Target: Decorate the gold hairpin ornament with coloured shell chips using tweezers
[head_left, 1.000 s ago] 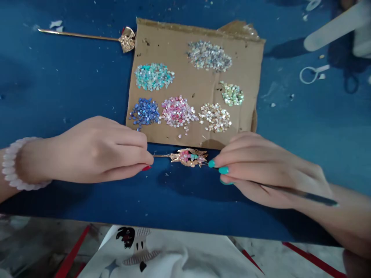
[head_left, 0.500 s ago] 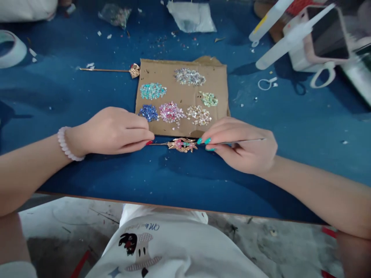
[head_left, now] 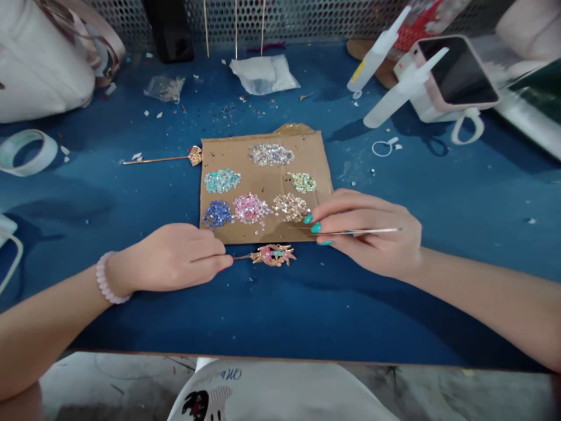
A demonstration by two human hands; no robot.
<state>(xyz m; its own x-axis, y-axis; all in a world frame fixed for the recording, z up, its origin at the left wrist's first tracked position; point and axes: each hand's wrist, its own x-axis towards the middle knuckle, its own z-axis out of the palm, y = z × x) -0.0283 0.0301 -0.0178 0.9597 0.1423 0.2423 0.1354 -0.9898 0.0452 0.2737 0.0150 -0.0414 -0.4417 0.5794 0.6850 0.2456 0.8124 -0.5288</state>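
Note:
My left hand (head_left: 184, 257) rests on the blue table, its fingers pinched on the thin stem of a gold hairpin (head_left: 274, 255) whose ornate head carries pink and green stones. Between the fingertips of my right hand (head_left: 368, 234) is a slim metal tool, seemingly tweezers (head_left: 372, 231), with its tip pointing left over the cardboard's lower edge. Right above the hairpin lies the cardboard sheet (head_left: 239, 146). On it sit small heaps of chips: blue chips (head_left: 218, 214), pink chips (head_left: 250, 207), cream chips (head_left: 291, 207), turquoise chips (head_left: 222, 180), pale green chips (head_left: 303, 182) and silvery chips (head_left: 272, 154).
Another gold hairpin (head_left: 162, 159) touches the cardboard's left side. A tape roll (head_left: 46, 153) and a white bag (head_left: 44, 64) are at left. At right stand two white glue bottles (head_left: 390, 102) and a phone (head_left: 456, 70). A plastic bag (head_left: 263, 75) lies behind.
The view has tilted up, so the table's back shows. My right hand has lifted the tool's tip off the hairpin's head to the cardboard's lower edge. My left hand keeps its hold.

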